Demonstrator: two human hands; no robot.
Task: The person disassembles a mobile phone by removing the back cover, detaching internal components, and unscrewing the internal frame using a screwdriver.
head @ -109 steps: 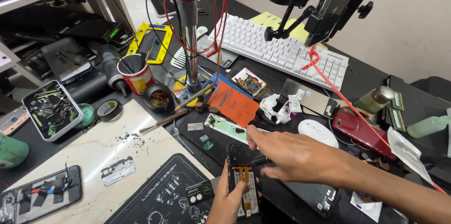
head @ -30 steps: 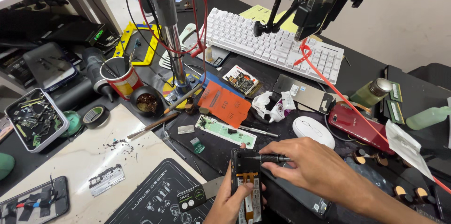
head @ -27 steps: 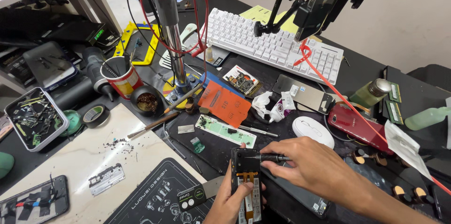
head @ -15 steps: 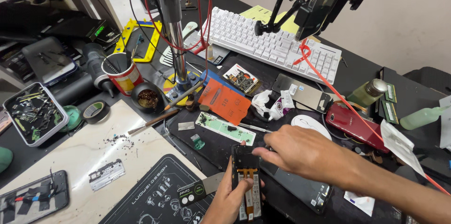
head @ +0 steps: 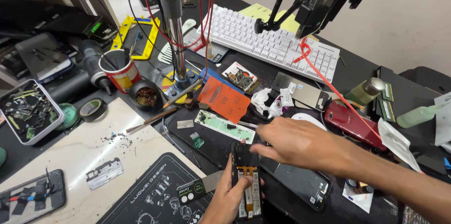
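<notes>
We see a white keyboard (head: 272, 40) behind an orange card (head: 224, 99). A red cup (head: 120, 70) stands beside a tape roll (head: 92, 109). A parts tray (head: 28, 110) sits far left.

Left hand (head: 230, 196) gripping, right hand (head: 296, 141) perhaps pinching.

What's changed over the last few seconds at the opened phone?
The right hand, which a second ago held a thin tool at the top of the opened phone, has swung slightly up and left, its fingers blurred. The left hand still grips the phone's lower end. The green circuit board has stayed put.
</notes>
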